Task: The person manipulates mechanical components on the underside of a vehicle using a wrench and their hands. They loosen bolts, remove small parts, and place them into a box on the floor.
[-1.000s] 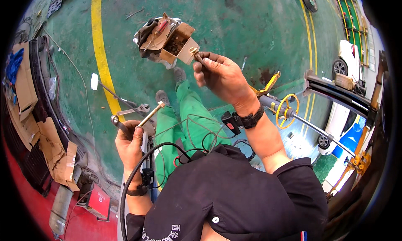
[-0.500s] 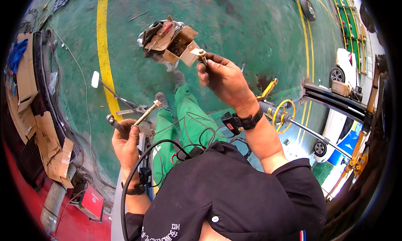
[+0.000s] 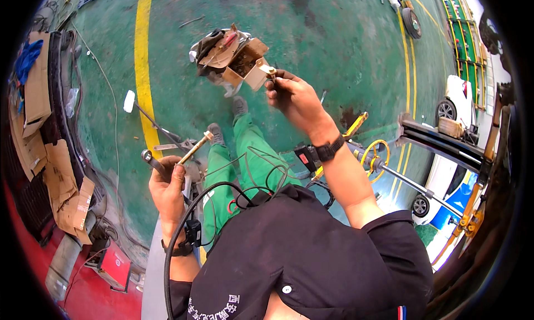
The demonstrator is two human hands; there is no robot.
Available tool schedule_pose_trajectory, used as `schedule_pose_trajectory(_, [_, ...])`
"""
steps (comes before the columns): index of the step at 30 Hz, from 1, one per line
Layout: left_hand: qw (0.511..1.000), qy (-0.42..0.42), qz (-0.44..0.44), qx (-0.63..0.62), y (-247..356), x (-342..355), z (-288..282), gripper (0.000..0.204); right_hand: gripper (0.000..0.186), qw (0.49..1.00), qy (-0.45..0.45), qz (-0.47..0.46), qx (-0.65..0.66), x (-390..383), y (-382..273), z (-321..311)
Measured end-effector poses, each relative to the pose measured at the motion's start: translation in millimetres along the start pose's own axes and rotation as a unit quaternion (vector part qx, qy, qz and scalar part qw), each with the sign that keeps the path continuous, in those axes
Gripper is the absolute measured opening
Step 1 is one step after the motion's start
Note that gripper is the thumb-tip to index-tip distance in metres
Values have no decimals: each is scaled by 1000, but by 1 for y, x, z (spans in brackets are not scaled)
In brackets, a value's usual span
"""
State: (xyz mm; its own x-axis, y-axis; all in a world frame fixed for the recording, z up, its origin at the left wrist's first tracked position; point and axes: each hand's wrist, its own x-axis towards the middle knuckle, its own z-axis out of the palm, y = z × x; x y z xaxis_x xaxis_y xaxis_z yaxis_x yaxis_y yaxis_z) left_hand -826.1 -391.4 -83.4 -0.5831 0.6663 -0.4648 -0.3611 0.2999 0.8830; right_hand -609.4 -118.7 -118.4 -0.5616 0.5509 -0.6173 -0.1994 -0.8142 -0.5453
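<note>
My left hand (image 3: 168, 191) is closed round a long brass-coloured bolt (image 3: 194, 148), its head end pointing up and away to the right. The same hand grips a dark wrench with a round, shiny ring end (image 3: 147, 156) standing out to the left. Held up further ahead, my right hand (image 3: 299, 102) pinches another brass-coloured bolt (image 3: 270, 71) between thumb and fingers; its shank is partly hidden by them. Just beyond this bolt, down on the green floor, an opened cardboard box (image 3: 233, 75) contains small dark parts too blurred to name.
Beside the box lies a pile of cardboard and rags (image 3: 214, 52). A white-headed mallet (image 3: 129, 101) leans by my legs. Flattened cartons (image 3: 64, 189) and a red case (image 3: 114, 267) are at left. To the right are a yellow handwheel (image 3: 384, 153), a dark beam (image 3: 439, 142) and white cars.
The view has shifted slightly, so the box and floor items sit a little differently. Both hands keep their bolts in nearly the same pose.
</note>
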Motion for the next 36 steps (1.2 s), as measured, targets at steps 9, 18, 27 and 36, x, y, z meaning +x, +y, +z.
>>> schedule_pose_trajectory(9, [1000,8,-1,-1,2,-7,-6,18,17,977,167,43,-127,78,22,-47])
schedule_pose_trajectory(18, [999,-38,-8,-12,11,-3,4,16,30,944,59,-15,-323,21,20,-5])
schedule_pose_trajectory(27, [984,-177,-30,6,26,14,41,11,28,873,-75,-164,-453,-102,20,61])
schedule_pose_trajectory(36, [957,-271,15,102,31,11,63,9,32,825,87,-170,-532,-140,52,37])
